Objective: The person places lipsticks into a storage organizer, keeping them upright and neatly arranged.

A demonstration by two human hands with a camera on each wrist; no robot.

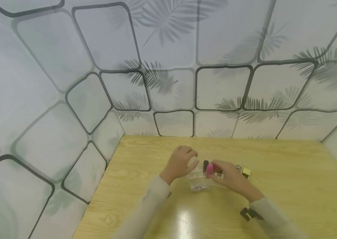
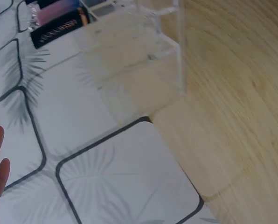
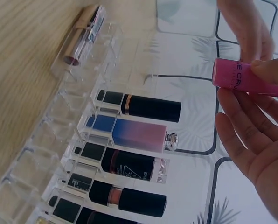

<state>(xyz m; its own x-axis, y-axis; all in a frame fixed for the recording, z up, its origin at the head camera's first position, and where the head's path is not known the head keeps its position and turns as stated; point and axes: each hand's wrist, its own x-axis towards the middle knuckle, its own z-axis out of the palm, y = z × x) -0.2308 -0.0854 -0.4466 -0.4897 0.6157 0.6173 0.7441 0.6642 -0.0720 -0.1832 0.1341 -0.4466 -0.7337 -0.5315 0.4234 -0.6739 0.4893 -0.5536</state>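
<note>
My right hand (image 1: 231, 176) pinches a pink lipstick tube (image 3: 227, 74) with printed lettering, above the clear stepped lipstick organizer (image 1: 198, 182). In the right wrist view, thumb and fingers press on the tube's sides. My left hand (image 1: 180, 162) hovers at the organizer's left with relaxed fingers and nothing in them. A row of lipsticks stands in the organizer's back slots: a black one with a gold band (image 3: 153, 108), a blue-to-pink one (image 3: 139, 133), a black one with a clear end (image 3: 134, 165) and others. A tan lip gloss tube (image 3: 83, 37) sits in a slot of a lower step.
Right of the organizer, a small yellow-and-black box (image 1: 246, 172) stands on the wooden table (image 1: 300, 179). Patterned sheeting (image 1: 174, 99) with leaves and dark outlines rises behind the table and at its sides. Several lower organizer slots hold nothing.
</note>
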